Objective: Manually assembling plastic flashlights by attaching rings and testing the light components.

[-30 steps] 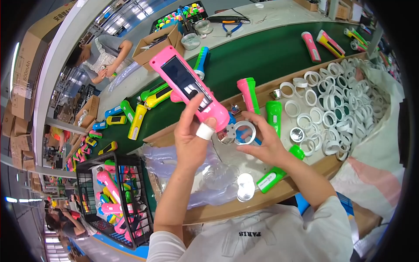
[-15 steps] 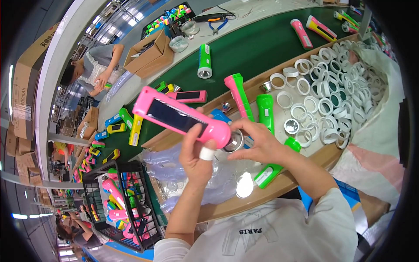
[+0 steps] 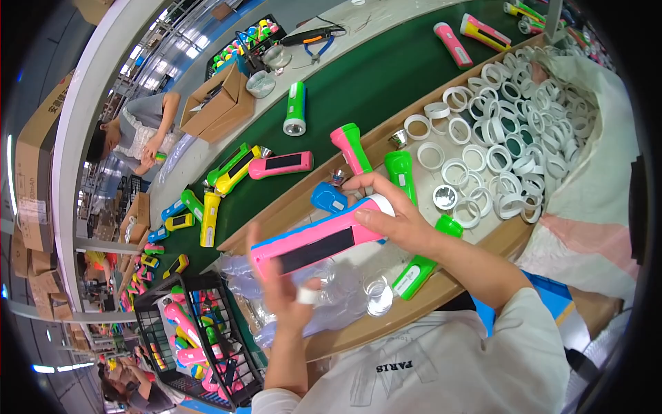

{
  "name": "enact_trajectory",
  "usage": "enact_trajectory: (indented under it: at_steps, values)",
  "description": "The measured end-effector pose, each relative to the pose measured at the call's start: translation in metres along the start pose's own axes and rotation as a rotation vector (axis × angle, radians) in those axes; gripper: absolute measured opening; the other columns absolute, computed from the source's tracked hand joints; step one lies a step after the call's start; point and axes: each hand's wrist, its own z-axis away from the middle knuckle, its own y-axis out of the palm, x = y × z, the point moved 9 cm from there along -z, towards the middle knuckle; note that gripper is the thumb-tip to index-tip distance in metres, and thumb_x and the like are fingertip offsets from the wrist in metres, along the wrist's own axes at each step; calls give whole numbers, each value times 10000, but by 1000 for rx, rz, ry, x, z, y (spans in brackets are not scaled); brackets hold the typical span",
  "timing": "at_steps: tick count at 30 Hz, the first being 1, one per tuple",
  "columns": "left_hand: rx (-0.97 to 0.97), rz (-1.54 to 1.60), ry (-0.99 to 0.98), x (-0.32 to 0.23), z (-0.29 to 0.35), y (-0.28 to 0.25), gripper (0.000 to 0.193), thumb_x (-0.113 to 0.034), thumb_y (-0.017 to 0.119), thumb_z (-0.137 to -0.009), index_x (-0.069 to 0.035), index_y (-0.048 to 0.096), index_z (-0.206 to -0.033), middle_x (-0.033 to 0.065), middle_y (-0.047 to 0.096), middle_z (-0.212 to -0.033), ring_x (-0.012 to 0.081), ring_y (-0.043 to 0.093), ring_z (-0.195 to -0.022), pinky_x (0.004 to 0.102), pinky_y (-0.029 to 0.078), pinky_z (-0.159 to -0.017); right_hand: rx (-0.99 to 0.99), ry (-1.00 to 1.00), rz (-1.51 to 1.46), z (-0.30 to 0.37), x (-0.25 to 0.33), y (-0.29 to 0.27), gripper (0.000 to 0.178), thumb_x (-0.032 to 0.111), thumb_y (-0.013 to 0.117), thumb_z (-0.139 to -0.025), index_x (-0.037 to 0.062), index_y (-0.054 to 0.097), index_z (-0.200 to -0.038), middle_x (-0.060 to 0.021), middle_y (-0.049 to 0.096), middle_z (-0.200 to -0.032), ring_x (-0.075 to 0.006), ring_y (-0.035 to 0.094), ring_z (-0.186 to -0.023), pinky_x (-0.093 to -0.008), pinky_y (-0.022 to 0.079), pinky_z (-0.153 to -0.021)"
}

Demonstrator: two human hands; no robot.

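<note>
My right hand (image 3: 393,217) grips a pink and blue flashlight (image 3: 324,238) by its wide head, thumb on top. A dark panel runs along its pink side, and a white rim shows at the head. Beside the tail end is my left hand (image 3: 288,297), blurred, its fingers stretched out and a white wrap on the thumb. Beyond the held flashlight lies a blue flashlight (image 3: 328,198), partly hidden. Pink-green (image 3: 352,148) and green (image 3: 400,174) flashlights lie close to my right hand. Another green flashlight (image 3: 420,265) rests by my right forearm.
White rings (image 3: 507,131) spill from a large sack (image 3: 586,172) at right. A reflector (image 3: 445,197) sits among them. Clear plastic pieces (image 3: 331,290) lie in front of me. Several flashlights lie on the green belt (image 3: 386,69). A black basket (image 3: 189,359) stands lower left; a co-worker (image 3: 141,131) sits across.
The flashlight has turned and swung lower, its blue side now showing. My left hand has let go of it, and my right hand has moved from the reflector to holding the head.
</note>
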Motion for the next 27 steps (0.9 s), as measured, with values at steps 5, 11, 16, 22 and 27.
enact_trajectory:
  at_steps: [5, 11, 16, 22, 27]
  values:
    - [390, 217, -794, 33, 19, -4, 846, -201, 834, -702, -86, 391, -1413, 144, 634, -1110, 214, 658, -899, 338, 537, -783, 180, -29, 106, 7, 7, 11, 368, 279, 588, -897, 29, 512, -1156, -77, 530, -1098, -174, 503, -1021, -329, 405, -911]
    - [709, 572, -879, 9, 57, 28, 730, -66, 713, -750, -72, 411, -1415, 126, 637, -1116, 184, 650, -902, 314, 530, -697, 431, -714, 499, 50, 90, 58, 383, 259, 564, -836, -11, 587, -1107, -185, 567, -1037, -348, 583, -968, -415, 471, -826]
    - [820, -964, 124, -44, 12, 55, 764, 2, 693, -554, -210, 571, -1278, 159, 589, -1177, 355, 642, -938, 397, 543, -757, 55, 422, -90, 14, -24, 7, 370, 364, 445, -972, 30, 600, -1008, -76, 622, -938, -203, 625, -865, -371, 517, -763]
    - [541, 38, -551, -8, 34, 0, 729, 11, 732, -642, -122, 524, -1328, 159, 607, -1159, 303, 633, -1024, 353, 513, -830, 250, -113, 198, 38, 34, 31, 521, 432, 386, -989, 25, 447, -1307, -124, 555, -1156, -220, 531, -1105, -361, 399, -981]
    - [646, -448, -167, -7, 20, 33, 831, 64, 690, -592, -140, 478, -1370, 187, 589, -1171, 354, 627, -992, 394, 527, -815, -33, 551, 110, 30, -36, 5, 396, 360, 326, -1022, 85, 509, -1240, -132, 582, -1069, -227, 552, -1070, -336, 413, -953]
